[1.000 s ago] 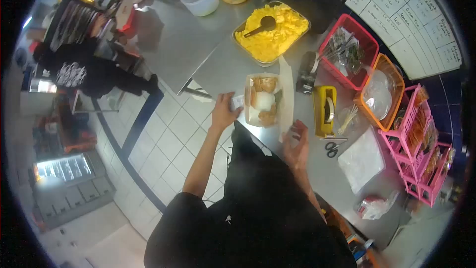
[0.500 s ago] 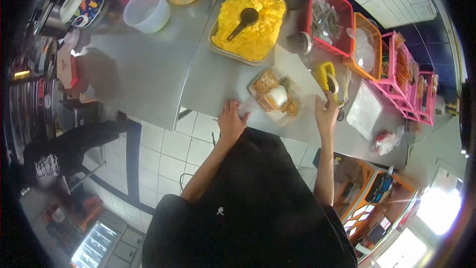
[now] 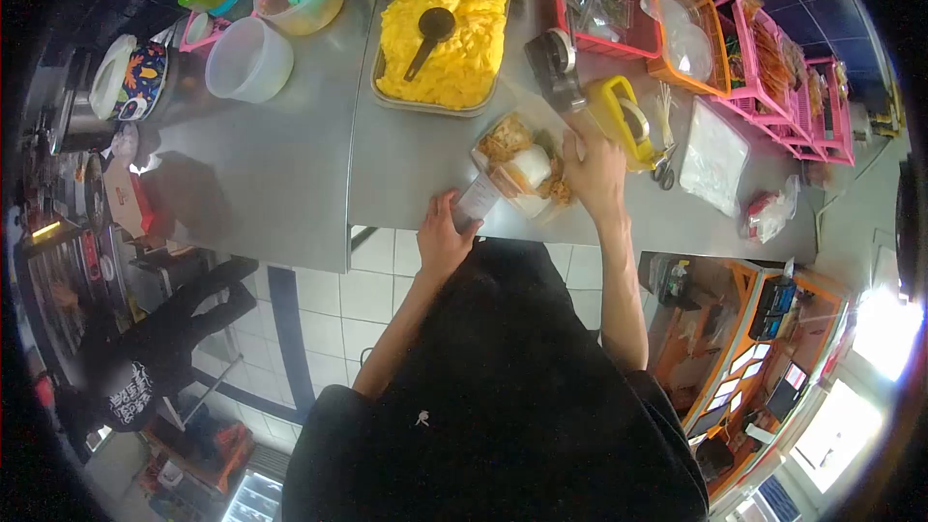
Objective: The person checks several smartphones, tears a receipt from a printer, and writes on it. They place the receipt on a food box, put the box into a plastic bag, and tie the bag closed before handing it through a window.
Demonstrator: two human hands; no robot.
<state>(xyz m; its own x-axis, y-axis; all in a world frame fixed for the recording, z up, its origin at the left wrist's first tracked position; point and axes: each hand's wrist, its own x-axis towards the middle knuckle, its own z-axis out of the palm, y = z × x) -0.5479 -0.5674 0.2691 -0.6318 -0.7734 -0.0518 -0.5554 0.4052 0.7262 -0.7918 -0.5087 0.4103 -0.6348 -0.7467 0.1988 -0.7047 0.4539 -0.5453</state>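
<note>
A paper food box [image 3: 530,205] stands on the steel counter, holding a white mound of what looks like rice with brown fried pieces around it. My left hand [image 3: 447,237], at the box's front left, pinches a printed paper slip [image 3: 477,201] between thumb and fingers. On the box's right side, my right hand [image 3: 597,176] has its fingers bent round the edge of the raised lid, much of which it hides. Just beyond that hand lies a yellow tape dispenser [image 3: 613,121]. Scissors [image 3: 663,172] rest to its right.
Behind the box is a tray of yellow food [image 3: 474,58] with a black scoop [image 3: 432,39]. Red [image 3: 633,39] and orange [image 3: 720,68] baskets and a pink rack [image 3: 773,121] line the back right. Plastic tubs [image 3: 249,63] stand left. Another person [image 3: 164,348] is at far left.
My right hand has moved left and inward with the lid, which now stands up more beside the food. My left hand still holds the slip. The camera view has shifted.
</note>
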